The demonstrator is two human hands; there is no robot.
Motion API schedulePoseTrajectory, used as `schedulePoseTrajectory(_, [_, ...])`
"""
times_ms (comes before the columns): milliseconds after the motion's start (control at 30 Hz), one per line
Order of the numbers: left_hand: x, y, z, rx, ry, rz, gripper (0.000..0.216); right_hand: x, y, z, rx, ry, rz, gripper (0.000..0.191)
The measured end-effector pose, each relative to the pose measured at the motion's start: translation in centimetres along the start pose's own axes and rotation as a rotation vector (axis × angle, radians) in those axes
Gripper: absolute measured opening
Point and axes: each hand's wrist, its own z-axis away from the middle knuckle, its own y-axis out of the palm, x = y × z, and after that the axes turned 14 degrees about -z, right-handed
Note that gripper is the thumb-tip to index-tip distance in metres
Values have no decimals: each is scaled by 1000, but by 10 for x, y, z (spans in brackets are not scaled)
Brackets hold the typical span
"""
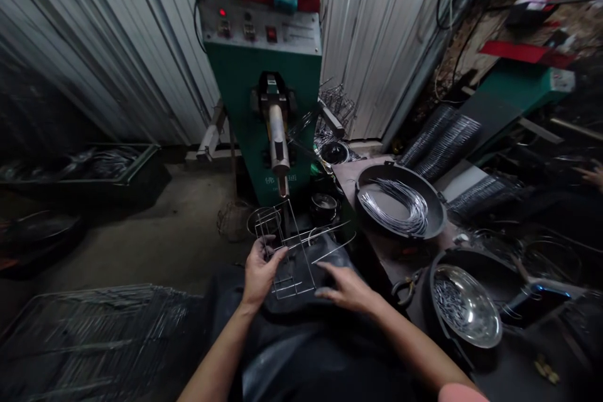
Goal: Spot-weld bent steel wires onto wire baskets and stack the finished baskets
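Wire rack point(300, 244) was held tilted over a dark apron point(301, 352) in the head view, gripped by the left hand point(259, 273), its fingers point(269, 252) curled round the side wire. Right hand point(346, 289) was seen just beside it, fingers point(325, 292) stretched out and slightly spread, nothing pinched. Green spot welder point(264, 107) was spotted ahead, plus a black pan point(400, 168) of bent wire point(400, 207) off right.

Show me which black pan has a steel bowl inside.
The black pan nearest the right hand, holding a steel bowl of short wires; the farther black pan holds loose curved wires.
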Motion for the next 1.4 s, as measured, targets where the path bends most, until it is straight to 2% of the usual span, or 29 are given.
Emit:
schedulePoseTrajectory(100, [0, -10, -7, -23, 12, 49, 40, 10, -34, -24, -274, -137, 69, 42])
schedulePoseTrajectory(167, [0, -16, -14, -39, 10, 86, 42, 14, -51, -53, -363, -246, 163, 40])
schedulePoseTrajectory(233, [-1, -20, -24, -65, 5, 130, 42, 14, -59, -87, -304, -301, 198, 35])
schedulePoseTrajectory(333, [1, -25, -39, -109, 10, 166, 42, 12, -58, -132, -154, -294, 89, 15])
schedulePoseTrajectory(400, [4, -28, -49, -109, 1, 163, 47, 10, -54, -153, -161, -287, -4, 10])
schedulePoseTrajectory(500, [6, -28, -60, -67, -52, 199, 62, 6, -49, -174, -269, -285, -20, 13])
schedulePoseTrajectory(567, [7, -25, -67, -41, -87, 242, 70, 3, -47, -182, -325, -275, 28, 13])
schedulePoseTrajectory(667, [9, -17, -75, -27, -117, 275, 75, -2, -46, -189, -337, -288, 74, 15])
schedulePoseTrajectory(800, [12, -9, -85, -30, -139, 303, 77, -9, -49, -193, -352, -308, 95, 18])
schedulePoseTrajectory(1000, [15, -3, -91, -52, -155, 325, 77, -14, -56, -194, -397, -256, 61, 19])
schedulePoseTrajectory(1400, [11, 6, -96, -62, -201, 393, 78, -16, -58, -196, -360, -242, 103, 16])
